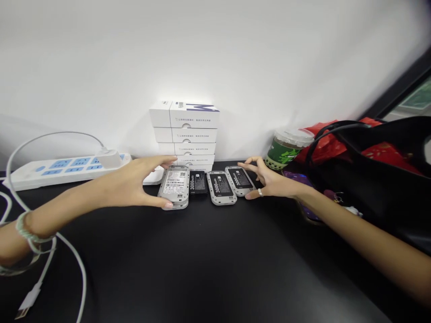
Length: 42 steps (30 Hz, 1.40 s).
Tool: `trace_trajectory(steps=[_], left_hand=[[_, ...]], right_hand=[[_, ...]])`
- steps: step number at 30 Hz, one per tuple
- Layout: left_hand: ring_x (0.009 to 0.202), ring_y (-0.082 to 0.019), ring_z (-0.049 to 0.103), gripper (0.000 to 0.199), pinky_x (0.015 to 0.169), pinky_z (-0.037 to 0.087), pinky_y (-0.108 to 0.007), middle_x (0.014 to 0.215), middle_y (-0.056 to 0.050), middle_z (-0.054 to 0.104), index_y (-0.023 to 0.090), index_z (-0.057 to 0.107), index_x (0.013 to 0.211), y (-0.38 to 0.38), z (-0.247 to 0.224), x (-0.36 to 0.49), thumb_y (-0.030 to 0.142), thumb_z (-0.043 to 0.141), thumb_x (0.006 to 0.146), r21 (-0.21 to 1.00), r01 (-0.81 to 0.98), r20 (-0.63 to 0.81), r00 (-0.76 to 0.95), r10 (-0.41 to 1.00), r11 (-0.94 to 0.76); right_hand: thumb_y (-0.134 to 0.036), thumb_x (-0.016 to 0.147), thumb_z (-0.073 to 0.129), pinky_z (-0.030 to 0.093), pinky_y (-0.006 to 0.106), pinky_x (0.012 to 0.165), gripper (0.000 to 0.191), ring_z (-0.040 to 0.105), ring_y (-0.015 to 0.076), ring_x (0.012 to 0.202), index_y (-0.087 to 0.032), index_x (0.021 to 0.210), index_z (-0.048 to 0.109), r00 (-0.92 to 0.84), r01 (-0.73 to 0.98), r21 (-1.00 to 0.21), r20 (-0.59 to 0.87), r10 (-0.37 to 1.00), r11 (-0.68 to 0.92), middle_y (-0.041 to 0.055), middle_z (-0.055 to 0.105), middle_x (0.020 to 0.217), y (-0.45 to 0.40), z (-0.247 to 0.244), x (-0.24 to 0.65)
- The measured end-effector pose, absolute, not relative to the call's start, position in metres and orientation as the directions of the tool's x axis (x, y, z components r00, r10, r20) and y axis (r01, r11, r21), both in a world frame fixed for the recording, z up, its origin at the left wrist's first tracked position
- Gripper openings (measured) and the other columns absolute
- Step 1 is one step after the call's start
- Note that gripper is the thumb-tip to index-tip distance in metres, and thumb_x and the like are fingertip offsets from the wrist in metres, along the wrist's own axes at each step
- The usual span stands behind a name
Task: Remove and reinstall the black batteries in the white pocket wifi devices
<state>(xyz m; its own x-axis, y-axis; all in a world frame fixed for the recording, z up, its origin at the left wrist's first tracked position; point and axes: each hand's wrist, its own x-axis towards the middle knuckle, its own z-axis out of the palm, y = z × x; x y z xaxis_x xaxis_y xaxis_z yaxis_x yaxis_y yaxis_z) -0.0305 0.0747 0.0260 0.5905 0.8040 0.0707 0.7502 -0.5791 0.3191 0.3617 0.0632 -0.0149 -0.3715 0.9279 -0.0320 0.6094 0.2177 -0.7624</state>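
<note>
Along the black bench (215,251), the left hand (134,184) spread wide across a stack of white battery-backed devices (173,187), thumb and fingers at opposite edges; whether it gripped them could not be told. The right hand (271,181), half open, curved just beside a matching device (240,181). Between them lay a loose black 3000mAh battery (198,182) and another device (221,188), before stacked white boxes (184,134).

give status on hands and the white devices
Left hand spread around stacked white pocket devices. Right hand open at rightmost device. Black 3000mAh battery beside stack.
</note>
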Motion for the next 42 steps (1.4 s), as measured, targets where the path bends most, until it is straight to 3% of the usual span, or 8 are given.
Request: trace_trajectory(steps=[9,14,19,26,30,33,36,42], left_hand=[[0.144,-0.039,0.044,0.105,0.117,0.039,-0.055,0.162,-0.015,0.041,0.022,0.036,0.156,0.075,0.031,-0.018,0.073,0.073,0.072,0.272,0.786,-0.042,0.586,0.809,-0.555],[0.139,-0.04,0.046,0.102,0.115,0.038,-0.057,0.156,-0.015,0.046,0.021,0.042,0.151,0.075,0.035,-0.014,0.074,0.072,0.07,0.203,0.779,-0.066,0.615,0.786,-0.593],[0.125,-0.045,0.05,0.103,0.108,0.04,-0.06,0.137,-0.019,0.054,0.014,0.043,0.145,0.048,0.034,-0.008,0.067,0.077,0.063,0.148,0.77,0.072,0.618,0.783,-0.621],[0.112,-0.04,0.053,0.092,0.102,0.044,-0.06,0.119,-0.015,0.057,0.015,0.05,0.133,-0.029,0.008,0.044,0.053,0.087,0.058,0.281,0.65,0.098,0.712,0.695,-0.706],[0.118,-0.04,0.053,0.109,0.104,0.044,-0.06,0.126,-0.016,0.059,0.017,0.044,0.143,-0.027,0.001,0.051,0.067,0.088,0.057,0.385,0.607,0.083,0.727,0.681,-0.695],[0.122,-0.037,0.055,0.085,0.104,0.046,-0.057,0.133,-0.012,0.061,0.022,0.049,0.144,0.0,0.012,0.042,0.075,0.066,0.08,0.425,0.595,0.096,0.72,0.688,-0.682],[0.12,-0.031,0.06,0.046,0.111,0.04,-0.053,0.134,-0.008,0.065,0.019,0.064,0.128,0.038,0.024,0.038,0.052,0.044,0.102,0.24,0.681,0.133,0.683,0.719,-0.692],[0.125,-0.038,0.058,0.042,0.111,0.039,-0.056,0.134,-0.014,0.065,0.017,0.07,0.115,0.08,0.012,0.051,0.049,0.07,0.087,0.099,0.709,0.074,0.695,0.715,-0.699]], right_hand=[[-0.063,0.07,0.084,0.043,0.057,0.113,0.098,0.034,0.043,0.15,-0.027,0.145,0.031,-0.223,0.664,-0.682,0.213,0.951,0.308,0.0176,0.033,0.153,0.017,-0.011,0.35],[-0.06,0.075,0.082,0.045,0.057,0.11,0.09,0.038,0.0391,0.144,-0.041,0.147,0.031,-0.278,0.66,-0.639,0.281,0.919,0.395,0.0089,0.031,0.149,-0.011,-0.013,0.348],[-0.056,0.078,0.081,0.046,0.055,0.109,0.083,0.045,0.0384,0.138,-0.042,0.146,0.035,-0.263,0.648,-0.652,0.294,0.919,0.394,0.0072,0.034,0.149,-0.026,-0.014,0.337],[-0.061,0.06,0.092,0.043,0.056,0.116,0.13,0.041,0.0426,0.144,-0.03,0.157,0.012,-0.553,0.581,-0.668,0.094,0.828,0.464,0.0178,0.033,0.155,-0.058,-0.029,0.297],[-0.057,0.072,0.086,0.043,0.06,0.114,0.113,0.041,0.0418,0.144,-0.027,0.153,0.014,-0.526,0.6,-0.709,-0.001,0.85,0.37,0.0197,0.035,0.152,-0.06,-0.038,0.291],[-0.057,0.073,0.085,0.043,0.062,0.114,0.109,0.039,0.0425,0.143,-0.025,0.152,0.016,-0.508,0.625,-0.695,-0.016,0.861,0.356,0.0199,0.035,0.15,-0.058,-0.037,0.293],[-0.06,0.069,0.086,0.04,0.064,0.115,0.116,0.037,0.0433,0.144,-0.026,0.153,0.014,-0.529,0.632,-0.676,-0.02,0.848,0.378,0.0195,0.032,0.152,-0.057,-0.035,0.295],[-0.063,0.069,0.086,0.043,0.063,0.113,0.114,0.04,0.0427,0.14,-0.027,0.151,0.016,-0.534,0.633,-0.678,-0.034,0.845,0.373,0.0192,0.035,0.149,-0.058,-0.034,0.291]])
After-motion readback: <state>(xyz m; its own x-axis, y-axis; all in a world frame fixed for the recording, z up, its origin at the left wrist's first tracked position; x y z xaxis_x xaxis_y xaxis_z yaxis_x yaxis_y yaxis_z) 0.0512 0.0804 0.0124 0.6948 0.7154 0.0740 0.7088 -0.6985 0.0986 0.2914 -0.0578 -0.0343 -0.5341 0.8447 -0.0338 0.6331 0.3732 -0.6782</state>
